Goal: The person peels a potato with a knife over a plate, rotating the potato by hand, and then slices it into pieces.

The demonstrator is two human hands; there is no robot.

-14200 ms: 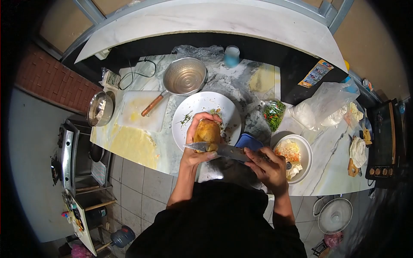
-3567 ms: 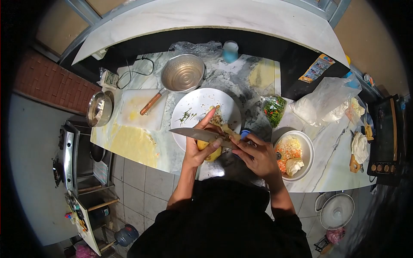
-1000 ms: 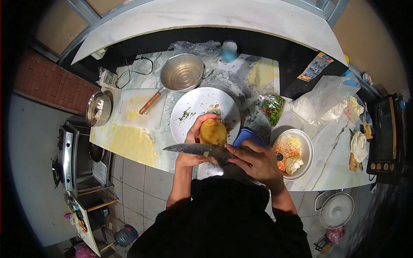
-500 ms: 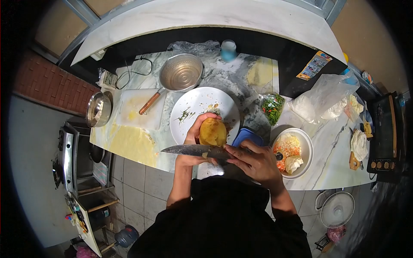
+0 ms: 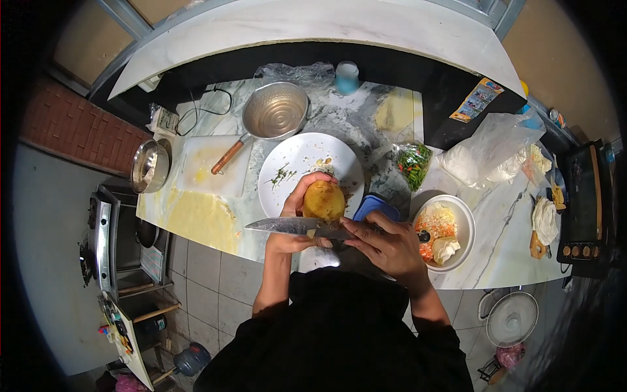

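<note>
My left hand (image 5: pixel 292 225) is wrapped round a yellow-brown potato (image 5: pixel 324 200), above the near edge of a white plate (image 5: pixel 273 189). In my right hand (image 5: pixel 385 245) is a broad kitchen knife (image 5: pixel 281 226), its blade pointing left across the near side of the potato. Small pale bits stick to the blade. My right fingers cover the handle, and my left thumb lies below the blade. On the plate lie green herb scraps (image 5: pixel 282 175) and brownish bits of peel. Part of a blue lid or box (image 5: pixel 377 207) shows beside the right hand.
A white bowl (image 5: pixel 471 230) of shredded orange and white food stands at right. Behind the plate is a metal pan (image 5: pixel 275 111) with a wooden handle; a cutting board (image 5: pixel 208 171) and steel bowl (image 5: pixel 149 166) are left. Bagged chilies (image 5: pixel 413 166) and a toaster oven (image 5: pixel 581 202) are further right.
Very little differs. The knife blade has shifted slightly up against the potato, and the left thumb shows a little further right below it. Both hands keep their holds.
</note>
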